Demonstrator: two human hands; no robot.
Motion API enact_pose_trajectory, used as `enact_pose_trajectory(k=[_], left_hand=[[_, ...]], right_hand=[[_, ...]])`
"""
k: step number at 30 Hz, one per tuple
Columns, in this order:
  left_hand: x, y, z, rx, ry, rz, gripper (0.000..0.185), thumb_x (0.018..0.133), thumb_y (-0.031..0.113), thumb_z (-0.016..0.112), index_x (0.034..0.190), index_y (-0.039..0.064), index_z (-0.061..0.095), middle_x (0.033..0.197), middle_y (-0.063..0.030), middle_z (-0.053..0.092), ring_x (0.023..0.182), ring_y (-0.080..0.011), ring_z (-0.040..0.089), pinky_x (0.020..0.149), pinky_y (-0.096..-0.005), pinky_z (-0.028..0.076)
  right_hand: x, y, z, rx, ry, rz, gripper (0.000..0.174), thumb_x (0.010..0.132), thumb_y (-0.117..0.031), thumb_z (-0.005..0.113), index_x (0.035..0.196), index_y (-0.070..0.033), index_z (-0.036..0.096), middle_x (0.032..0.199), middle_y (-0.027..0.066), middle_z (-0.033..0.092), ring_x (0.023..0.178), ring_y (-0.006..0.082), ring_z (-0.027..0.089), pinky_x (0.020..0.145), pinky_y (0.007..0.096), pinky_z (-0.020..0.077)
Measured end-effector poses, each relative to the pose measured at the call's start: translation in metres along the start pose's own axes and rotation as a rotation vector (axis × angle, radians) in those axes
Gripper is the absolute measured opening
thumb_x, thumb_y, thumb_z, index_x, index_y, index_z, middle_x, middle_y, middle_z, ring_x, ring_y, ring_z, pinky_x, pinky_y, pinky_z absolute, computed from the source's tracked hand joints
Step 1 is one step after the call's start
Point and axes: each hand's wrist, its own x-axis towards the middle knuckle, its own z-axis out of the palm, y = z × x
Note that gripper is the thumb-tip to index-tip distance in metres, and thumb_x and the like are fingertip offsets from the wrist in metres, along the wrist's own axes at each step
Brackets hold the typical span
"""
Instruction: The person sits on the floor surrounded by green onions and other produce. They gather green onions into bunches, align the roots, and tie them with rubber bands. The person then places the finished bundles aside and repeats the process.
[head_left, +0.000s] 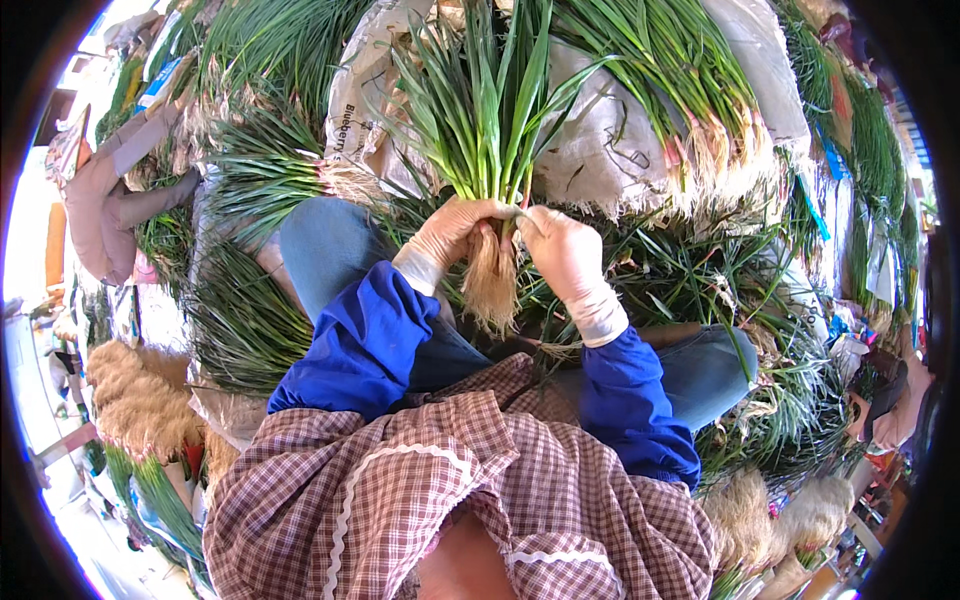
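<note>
A bunch of green garlic shoots (487, 127) stands roots-down in front of me, its leaves fanning away. My gloved left hand (448, 231) is wrapped around the stems just above the pale, hairy roots (489, 289). On the other side of the stems, my gloved right hand (561, 247) pinches a stalk or leaf strip between thumb and fingers, meeting the left thumb. What exactly lies in that pinch is too small to tell. Loose leaves and trimmings (675, 277) lie beneath the right hand and across my lap.
More garlic shoots (697, 105) rest on a white woven sack (600, 142) ahead. Further bunches (270, 176) and a leafy pile (244, 322) lie on the left. Root-up bundles (142, 390) stand behind at left, others (750, 517) at right. Another person (112, 187) sits at far left.
</note>
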Motion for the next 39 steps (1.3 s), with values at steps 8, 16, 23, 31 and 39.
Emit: enact_pose_trajectory(k=[8, 16, 23, 31, 39], left_hand=[[-0.010, 0.005, 0.017, -0.114, -0.045, 0.010, 0.038, 0.079, 0.016, 0.063, 0.114, 0.002, 0.058, 0.076, -0.0027, 0.059, 0.062, -0.0118, 0.057, 0.049, -0.0260, 0.049], [-0.025, 0.017, -0.006, -0.406, -0.099, 0.192, 0.037, 0.076, 0.012, 0.061, 0.110, 0.005, 0.048, 0.079, -0.0019, 0.051, 0.068, -0.0117, 0.053, 0.059, -0.0278, 0.050], [-0.010, -0.002, 0.016, -0.094, 0.054, 0.135, 0.032, 0.075, 0.011, 0.064, 0.104, 0.001, 0.057, 0.094, -0.0057, 0.063, 0.076, -0.0138, 0.060, 0.070, -0.0312, 0.052], [-0.007, -0.031, 0.014, -0.126, 0.002, 0.124, 0.026, 0.073, 0.008, 0.063, 0.098, 0.001, 0.060, 0.081, -0.0062, 0.061, 0.062, -0.0121, 0.055, 0.054, -0.0212, 0.045], [-0.022, -0.029, 0.023, -0.451, -0.224, 0.051, 0.031, 0.075, 0.014, 0.059, 0.104, 0.003, 0.055, 0.091, -0.0074, 0.058, 0.076, -0.0145, 0.056, 0.069, -0.0284, 0.050]], right_hand=[[0.062, 0.043, 0.014, 1.184, -0.064, 0.761, 0.020, 0.092, -0.026, 0.058, 0.088, -0.006, 0.062, 0.072, -0.0004, 0.058, 0.058, 0.0088, 0.050, 0.058, 0.0213, 0.0417], [0.020, 0.057, -0.037, 1.187, 0.029, 0.777, 0.019, 0.086, -0.025, 0.062, 0.085, -0.006, 0.065, 0.067, -0.0013, 0.060, 0.052, 0.0067, 0.049, 0.053, 0.0202, 0.0402], [-0.003, 0.043, -0.018, 1.015, -0.010, 0.727, 0.022, 0.089, -0.019, 0.063, 0.101, 0.000, 0.067, 0.082, 0.0071, 0.069, 0.064, 0.0129, 0.064, 0.062, 0.0269, 0.0506], [-0.006, 0.019, 0.011, 1.386, 0.344, 0.957, 0.014, 0.094, -0.017, 0.055, 0.097, -0.007, 0.064, 0.077, -0.0013, 0.061, 0.058, 0.0086, 0.052, 0.054, 0.0215, 0.0414], [0.012, 0.023, 0.038, 1.885, -0.074, 0.640, 0.031, 0.091, -0.027, 0.060, 0.110, -0.003, 0.059, 0.087, 0.0035, 0.064, 0.075, 0.0158, 0.058, 0.069, 0.0279, 0.0459]])
